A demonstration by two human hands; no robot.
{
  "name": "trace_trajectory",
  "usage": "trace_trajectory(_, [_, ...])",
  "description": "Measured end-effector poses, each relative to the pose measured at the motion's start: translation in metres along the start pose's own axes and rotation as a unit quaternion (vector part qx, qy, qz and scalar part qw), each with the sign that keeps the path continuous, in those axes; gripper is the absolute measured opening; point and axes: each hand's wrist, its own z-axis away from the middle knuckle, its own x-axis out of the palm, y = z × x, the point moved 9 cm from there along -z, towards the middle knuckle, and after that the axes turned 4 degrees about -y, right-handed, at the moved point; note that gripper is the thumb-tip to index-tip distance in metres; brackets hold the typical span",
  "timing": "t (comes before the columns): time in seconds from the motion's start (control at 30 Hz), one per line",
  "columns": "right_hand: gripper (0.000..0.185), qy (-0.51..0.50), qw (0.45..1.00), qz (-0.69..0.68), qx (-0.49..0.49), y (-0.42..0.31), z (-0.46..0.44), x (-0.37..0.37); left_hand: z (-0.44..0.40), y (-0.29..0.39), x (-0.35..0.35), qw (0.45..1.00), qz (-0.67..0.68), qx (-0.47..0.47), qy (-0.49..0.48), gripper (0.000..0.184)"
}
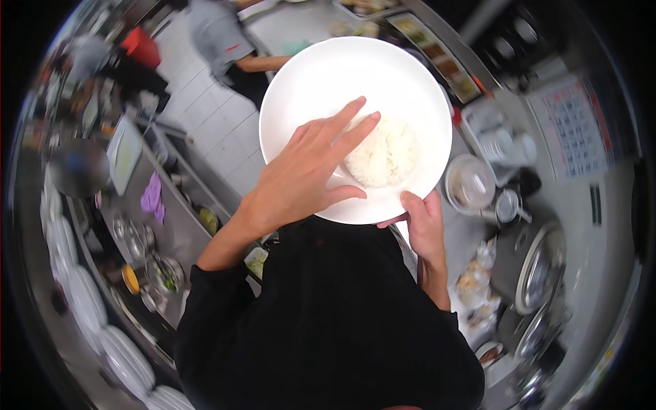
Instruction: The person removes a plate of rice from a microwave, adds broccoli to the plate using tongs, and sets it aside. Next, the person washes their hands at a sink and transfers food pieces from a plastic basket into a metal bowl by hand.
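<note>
A round white plate (311, 78) is held out in front of my chest. On its right half sits a rounded mound of white rice (393, 156). My right hand (426, 227) grips the plate's near rim, the thumb on top and the fingers underneath. Over the plate, my left hand (301, 164) has its fingers apart at the left side of the rice. Two fingertips reach the mound's upper edge, and the thumb lies below it. Whether they press on the rice I cannot tell.
A person in a grey shirt (217, 37) stands beyond the plate; another person (92, 61) is further left. A steel counter (181, 219) with a purple cloth (153, 197) runs along the left. Plastic tubs (470, 183) and lidded pots (543, 270) stand on the right. Stacked white plates (85, 297) line the far left.
</note>
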Motion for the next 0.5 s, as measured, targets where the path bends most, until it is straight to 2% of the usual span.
trace_trajectory(0.2, [0.036, -0.163, 0.984, 0.048, 0.054, 0.037, -0.069, 0.13, 0.104, -0.088, -0.071, 0.988, -0.031, -0.128, 0.078, 0.083])
trace_trajectory(0.23, [0.036, -0.18, 0.979, 0.027, 0.094, 0.034, -0.103, 0.12, 0.072, -0.107, -0.074, 0.984, -0.027, -0.166, 0.056, 0.082])
trace_trajectory(0.27, [0.036, -0.211, 0.972, 0.04, 0.099, 0.044, -0.106, 0.15, 0.101, -0.118, -0.088, 0.979, -0.033, -0.184, 0.081, 0.081])
trace_trajectory(0.43, [0.036, -0.303, 0.945, 0.047, 0.112, 0.093, -0.128, 0.271, 0.212, -0.172, -0.141, 0.948, -0.066, -0.266, 0.164, 0.08])
trace_trajectory(0.47, [0.036, -0.307, 0.94, 0.022, 0.143, 0.091, -0.166, 0.274, 0.184, -0.199, -0.155, 0.942, -0.067, -0.298, 0.139, 0.08])
trace_trajectory(0.5, [0.036, -0.324, 0.934, 0.027, 0.148, 0.101, -0.167, 0.297, 0.207, -0.205, -0.164, 0.935, -0.075, -0.31, 0.153, 0.08])
